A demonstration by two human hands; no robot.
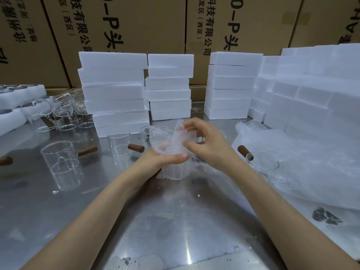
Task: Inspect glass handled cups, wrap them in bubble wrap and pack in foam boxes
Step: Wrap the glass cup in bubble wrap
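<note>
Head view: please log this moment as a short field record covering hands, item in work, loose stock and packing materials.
left hand: left hand grips the bubble-wrapped cup from below
right hand: right hand pinches the bubble wrap's upper edge
wrap state: partly wrapped, glass base showing
unwrapped cups: several on the steel table, wooden-handled cup at left
foam boxes: closed foam boxes stacked at the back
spare wrap: bubble wrap pile at right

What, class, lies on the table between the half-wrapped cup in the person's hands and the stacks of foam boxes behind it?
Little does. The left hand and right hand hold the cup in bubble wrap. Another glass cup stands just behind it, before the foam boxes; its wooden handle points left. Otherwise bare metal table.
</note>
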